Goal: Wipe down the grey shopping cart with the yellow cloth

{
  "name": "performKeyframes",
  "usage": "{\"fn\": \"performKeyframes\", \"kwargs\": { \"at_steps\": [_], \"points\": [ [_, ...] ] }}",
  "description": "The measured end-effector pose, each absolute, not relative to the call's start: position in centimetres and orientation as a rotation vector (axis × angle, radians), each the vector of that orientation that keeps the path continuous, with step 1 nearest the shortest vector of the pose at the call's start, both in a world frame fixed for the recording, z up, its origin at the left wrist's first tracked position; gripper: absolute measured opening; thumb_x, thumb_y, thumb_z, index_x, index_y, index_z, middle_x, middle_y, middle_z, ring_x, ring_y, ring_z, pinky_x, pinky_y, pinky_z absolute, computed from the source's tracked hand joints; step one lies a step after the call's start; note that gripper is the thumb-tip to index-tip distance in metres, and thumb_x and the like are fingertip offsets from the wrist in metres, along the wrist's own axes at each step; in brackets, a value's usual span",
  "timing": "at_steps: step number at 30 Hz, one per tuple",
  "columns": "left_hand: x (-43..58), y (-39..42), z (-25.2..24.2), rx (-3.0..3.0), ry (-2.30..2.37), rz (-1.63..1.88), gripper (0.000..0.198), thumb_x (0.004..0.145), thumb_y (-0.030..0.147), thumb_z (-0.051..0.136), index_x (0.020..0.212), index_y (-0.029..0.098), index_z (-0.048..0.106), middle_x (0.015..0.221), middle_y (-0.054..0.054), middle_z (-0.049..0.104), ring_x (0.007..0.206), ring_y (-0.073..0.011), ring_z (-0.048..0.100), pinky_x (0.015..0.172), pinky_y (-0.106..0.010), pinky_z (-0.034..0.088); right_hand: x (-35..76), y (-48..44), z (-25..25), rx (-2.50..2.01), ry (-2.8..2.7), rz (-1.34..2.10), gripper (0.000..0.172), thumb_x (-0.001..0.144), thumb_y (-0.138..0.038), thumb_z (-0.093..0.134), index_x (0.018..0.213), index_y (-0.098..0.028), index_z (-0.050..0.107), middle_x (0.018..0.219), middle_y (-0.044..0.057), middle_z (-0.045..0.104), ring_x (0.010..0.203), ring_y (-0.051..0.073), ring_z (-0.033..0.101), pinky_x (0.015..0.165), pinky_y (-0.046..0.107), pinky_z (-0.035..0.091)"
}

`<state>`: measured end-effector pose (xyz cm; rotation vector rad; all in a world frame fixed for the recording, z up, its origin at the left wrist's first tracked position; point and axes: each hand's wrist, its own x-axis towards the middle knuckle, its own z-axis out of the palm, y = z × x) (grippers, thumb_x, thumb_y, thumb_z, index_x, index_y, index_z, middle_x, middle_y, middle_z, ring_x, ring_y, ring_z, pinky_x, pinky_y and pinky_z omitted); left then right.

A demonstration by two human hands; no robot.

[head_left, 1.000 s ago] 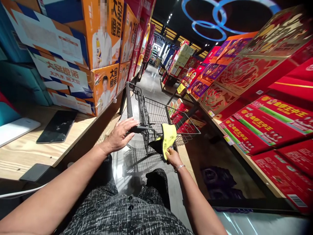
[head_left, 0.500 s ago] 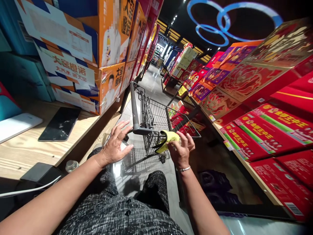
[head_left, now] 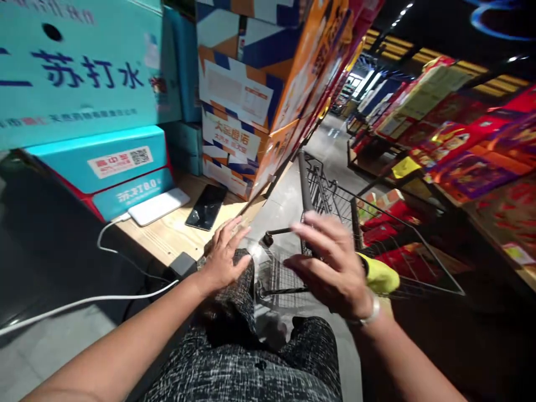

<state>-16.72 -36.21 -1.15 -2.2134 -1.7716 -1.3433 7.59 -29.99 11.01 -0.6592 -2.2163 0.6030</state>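
Observation:
My left hand [head_left: 226, 254] hovers above my left thigh, near the edge of the wooden counter [head_left: 148, 237]. It is open and holds nothing. My right hand [head_left: 330, 259], slightly blurred, is raised in front of the shopping cart [head_left: 307, 187], fingers stretched out and nothing in them. Behind that wrist a bright yellow cloth [head_left: 381, 275] shows at the cart, partly hidden by the hand. A dark phone [head_left: 206, 207] lies on the counter, closest to my left hand. Beside it a white slab-like device [head_left: 159, 206] has a cable at one end.
Turquoise boxes [head_left: 125, 162] and orange, blue and white cartons [head_left: 234, 134] are stacked on the counter. A white cable [head_left: 96, 301] crosses at lower left, by a black block [head_left: 183, 265]. Red and purple gift boxes [head_left: 469, 167] line the right, with an aisle [head_left: 326, 139] ahead.
The view has swung left, bringing more of the counter and turquoise boxes into sight. My right hand has left the yellow cloth and moved to its left, opening. My left hand stays open.

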Motion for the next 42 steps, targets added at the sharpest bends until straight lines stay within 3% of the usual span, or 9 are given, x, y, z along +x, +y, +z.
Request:
{"fn": "performKeyframes", "kwargs": {
  "at_steps": [4, 9, 15, 18, 20, 27, 34, 38, 42],
  "points": [
    [-22.1, -35.6, -1.0, -1.765, -2.109, -1.273, 0.066, 0.086, 0.025, 0.06, 0.149, 0.02, 0.038, 0.152, -0.02, 0.037, 0.141, -0.0376, 0.036, 0.116, -0.059, 0.03, -1.9, -28.7, 3.6, -0.662, -2.213, 1.004, 0.039, 0.087, -0.034, 0.066, 0.125, -0.027, 0.063, 0.125, 0.009, 0.067, 0.119, 0.025, 0.06, 0.106, 0.047, 0.049],
    [-27.0, -33.8, -2.3, -1.586, -2.47, -1.213, 0.064, 0.09, 0.032, 0.054, 0.149, 0.014, 0.037, 0.147, -0.023, 0.047, 0.139, -0.0399, 0.04, 0.113, -0.065, 0.03, -11.2, -25.4, -3.9, -1.222, -1.711, 1.186, 0.046, 0.079, -0.043, 0.07, 0.119, -0.022, 0.062, 0.143, 0.012, 0.045, 0.133, 0.027, 0.047, 0.117, 0.047, 0.037],
    [-25.4, -33.9, -2.7, -1.649, -2.577, -1.035, 0.064, 0.091, 0.029, 0.047, 0.147, 0.001, 0.038, 0.139, -0.029, 0.053, 0.135, -0.0431, 0.044, 0.109, -0.065, 0.035, -14.6, -25.3, -4.9, -1.248, -1.521, 1.295, 0.061, 0.088, -0.056, 0.055, 0.136, -0.018, 0.053, 0.16, 0.015, 0.018, 0.147, 0.029, 0.034, 0.123, 0.044, 0.029],
    [-23.5, -34.5, -2.6, -1.74, -2.514, -1.071, 0.064, 0.091, 0.027, 0.047, 0.149, 0.002, 0.036, 0.137, -0.027, 0.056, 0.131, -0.0403, 0.048, 0.108, -0.063, 0.037, -14.4, -25.9, -4.9, -1.241, -1.596, 1.264, 0.062, 0.095, -0.06, 0.04, 0.135, -0.015, 0.056, 0.164, 0.014, 0.015, 0.154, 0.028, 0.017, 0.127, 0.046, 0.019],
    [-22.6, -35.0, -2.6, -1.765, -2.474, -1.173, 0.064, 0.091, 0.027, 0.047, 0.15, 0.005, 0.035, 0.137, -0.025, 0.056, 0.131, -0.0385, 0.049, 0.109, -0.062, 0.037, -13.8, -26.3, -5.1, -1.222, -1.597, 1.267, 0.063, 0.096, -0.06, 0.037, 0.136, -0.014, 0.056, 0.164, 0.013, 0.018, 0.154, 0.026, 0.02, 0.126, 0.044, 0.021],
    [-20.5, -36.5, -2.6, -1.586, -2.717, -2.004, 0.07, 0.092, 0.036, 0.053, 0.155, 0.015, 0.028, 0.145, -0.02, 0.052, 0.133, -0.0309, 0.051, 0.114, -0.053, 0.038, -10.1, -28.4, -5.1, -1.091, -1.148, 1.72, 0.047, 0.097, -0.052, 0.038, 0.13, -0.024, 0.055, 0.124, 0.01, 0.067, 0.11, 0.024, 0.066, 0.096, 0.046, 0.056],
    [-20.0, -37.0, -1.0, -1.088, -2.618, -2.92, 0.058, 0.097, 0.035, 0.054, 0.147, 0.013, 0.036, 0.144, -0.02, 0.053, 0.132, -0.0249, 0.056, 0.117, -0.043, 0.039, -8.5, -29.4, -4.3, -1.034, -0.858, 1.915, 0.038, 0.088, -0.046, 0.06, 0.121, -0.028, 0.056, 0.1, 0.003, 0.071, 0.078, 0.018, 0.067, 0.062, 0.037, 0.061],
    [-19.2, -37.3, 0.4, -0.79, -2.455, -3.276, 0.042, 0.102, 0.04, 0.047, 0.133, 0.012, 0.052, 0.133, -0.018, 0.062, 0.124, -0.0241, 0.062, 0.112, -0.043, 0.046, -7.5, -30.9, -3.2, -0.997, -1.011, 1.836, 0.045, 0.09, -0.048, 0.055, 0.129, -0.026, 0.056, 0.106, 0.005, 0.073, 0.078, 0.019, 0.068, 0.064, 0.035, 0.061],
    [-17.3, -38.0, 1.4, -0.678, -2.182, -3.721, 0.056, 0.106, 0.054, 0.026, 0.129, 0.016, 0.061, 0.13, -0.013, 0.067, 0.128, -0.0247, 0.059, 0.112, -0.045, 0.046, -5.7, -33.3, -1.5, -0.847, -1.231, 1.703, 0.047, 0.093, -0.054, 0.053, 0.131, -0.026, 0.059, 0.126, 0.006, 0.07, 0.108, 0.022, 0.068, 0.092, 0.04, 0.059]
  ]
}}
